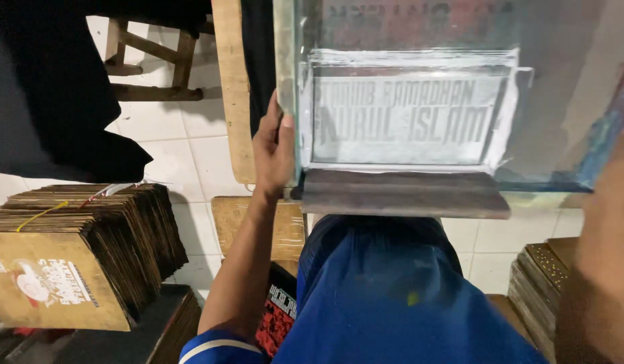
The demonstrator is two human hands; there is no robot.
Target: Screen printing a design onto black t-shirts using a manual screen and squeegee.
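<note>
While the left hand (273,152) clamps the printing screen's (420,114) nine-o'clock edge, the frame's long axis runs toward three o'clock, where the right hand's (605,269) fingers are hidden

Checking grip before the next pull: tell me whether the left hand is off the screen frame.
No, the left hand grips the left edge of the screen printing frame, thumb pressed on its top.

This looks like a small printing workshop. A printing screen (453,101) in a frame fills the view at 12 o'clock, with a wide scraper (403,194) lying at its near edge. Stacks of brown printed boards (76,249) sit at 8 o'clock. More stacks (538,283), perhaps boards too, sit at 4 o'clock. The floor (184,145) has white tiles.
</note>
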